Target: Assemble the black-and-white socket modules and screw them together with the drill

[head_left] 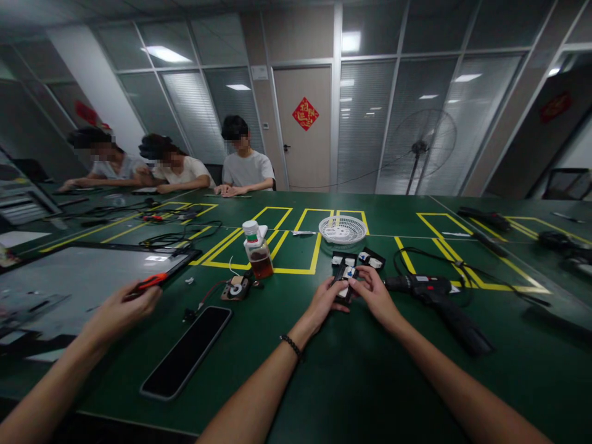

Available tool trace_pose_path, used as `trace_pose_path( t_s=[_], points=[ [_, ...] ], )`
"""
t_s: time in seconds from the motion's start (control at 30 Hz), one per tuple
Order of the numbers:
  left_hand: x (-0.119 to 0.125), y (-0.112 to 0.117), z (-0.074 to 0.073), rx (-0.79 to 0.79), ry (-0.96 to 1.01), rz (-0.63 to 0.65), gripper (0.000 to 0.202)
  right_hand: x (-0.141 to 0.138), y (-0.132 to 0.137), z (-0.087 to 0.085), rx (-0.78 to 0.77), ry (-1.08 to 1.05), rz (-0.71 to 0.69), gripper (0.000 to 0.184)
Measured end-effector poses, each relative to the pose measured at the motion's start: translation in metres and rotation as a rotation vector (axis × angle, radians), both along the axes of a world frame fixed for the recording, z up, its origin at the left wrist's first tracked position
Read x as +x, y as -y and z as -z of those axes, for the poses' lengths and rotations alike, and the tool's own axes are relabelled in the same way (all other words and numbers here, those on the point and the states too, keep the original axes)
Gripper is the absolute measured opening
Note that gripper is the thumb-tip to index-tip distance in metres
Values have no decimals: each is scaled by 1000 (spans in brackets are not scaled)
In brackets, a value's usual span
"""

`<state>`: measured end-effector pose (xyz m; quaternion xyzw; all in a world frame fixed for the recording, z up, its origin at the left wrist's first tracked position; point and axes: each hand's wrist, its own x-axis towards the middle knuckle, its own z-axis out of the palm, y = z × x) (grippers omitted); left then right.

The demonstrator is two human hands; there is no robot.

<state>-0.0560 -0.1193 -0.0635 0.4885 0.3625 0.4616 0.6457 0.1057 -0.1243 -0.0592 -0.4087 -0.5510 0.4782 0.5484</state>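
Both my hands are at the middle of the green table, closed on one small black piece (343,293) with a white patch and a bit of blue on it. My left hand (321,306), with a dark beaded bracelet on its wrist, grips it from the left. The fingers of my right hand (377,300) pinch it from the right. Just beyond lie two similar pieces, a black piece with white on it (371,259) and a partly hidden one (341,258). A white round basket (342,230) stands behind them. Right of my right hand lies a black power drill (428,290).
At left, a co-worker's hand (121,313) holds a red-and-black tool (150,282) over a large flat panel (106,271). A phone (187,351), a small motor-like part (235,287) and a bottle of brown liquid (259,256) lie between us. Cables (456,262) run behind the drill.
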Motion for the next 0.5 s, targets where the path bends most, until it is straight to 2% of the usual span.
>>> trace_pose_path(
  t_s=[0.27, 0.5],
  points=[
    [-1, -1, 3, 0, 35, 44, 41, 0, 1, -1, 10, 29, 33, 44],
    [-1, -3, 3, 10, 10, 0, 42, -1, 2, -2, 28, 26, 13, 44]
  ],
)
